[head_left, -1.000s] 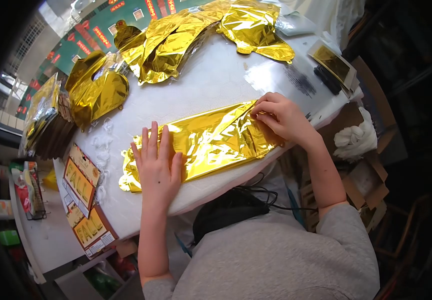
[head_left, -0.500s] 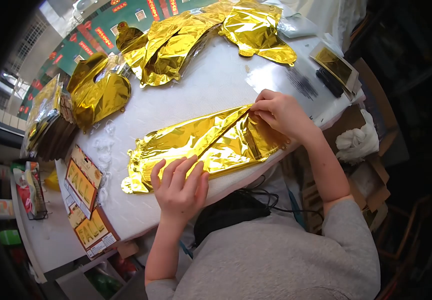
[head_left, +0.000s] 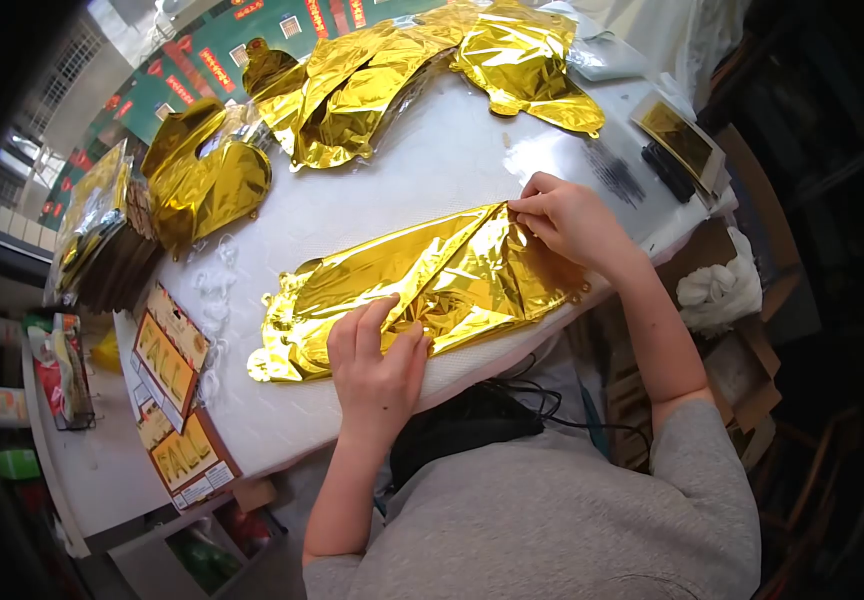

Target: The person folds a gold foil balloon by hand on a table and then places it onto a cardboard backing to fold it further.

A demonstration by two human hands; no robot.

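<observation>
A flat gold foil sheet, folded into a long shape, lies slantwise on the white table near its front edge. My right hand pinches the foil's upper edge towards its right end, thumb and forefinger together. Over the lower middle of the same foil rests my left hand, its fingers apart and bent, fingertips touching the surface. A diagonal fold runs across the foil between the two hands. The palm side of my left hand is hidden.
More gold foil pieces lie along the table's far side. A stack of packets stands at the left, above printed "FALL" cards. At the right are a black object and a cardboard box with a white bag.
My left hand has moved slightly right along the foil, its fingers closer to the diagonal fold. My right hand keeps its pinch. The whole view has shifted a little.
</observation>
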